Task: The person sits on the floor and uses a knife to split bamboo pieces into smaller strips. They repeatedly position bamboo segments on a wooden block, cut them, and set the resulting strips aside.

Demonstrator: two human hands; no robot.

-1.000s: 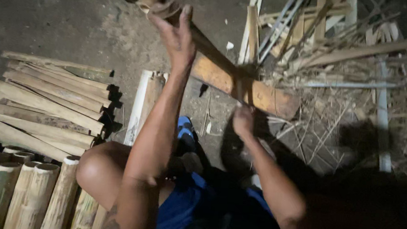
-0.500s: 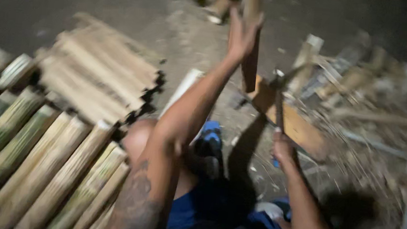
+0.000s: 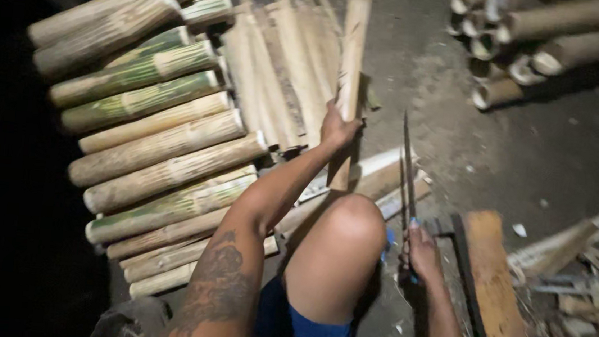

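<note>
My left hand (image 3: pixel 338 127) grips a long split bamboo piece (image 3: pixel 352 65) and holds it over the stack of split slats (image 3: pixel 279 65). My right hand (image 3: pixel 423 250) grasps the handle of a long knife (image 3: pixel 407 167), whose blade points upward. My bent knee (image 3: pixel 353 220) sits between both arms. A wooden chopping block (image 3: pixel 495 280) lies just right of the right hand.
Whole bamboo sections (image 3: pixel 150 141) lie side by side at the left. Hollow bamboo tubes (image 3: pixel 520 43) are piled at the top right. Scraps and shavings (image 3: pixel 584 302) litter the floor at the right. A pale plank (image 3: pixel 378 172) lies under the knee.
The view has swung left toward the bamboo pile. My left hand has carried the bamboo piece from above the block over to the slat stack. My right hand now holds the knife upright.
</note>
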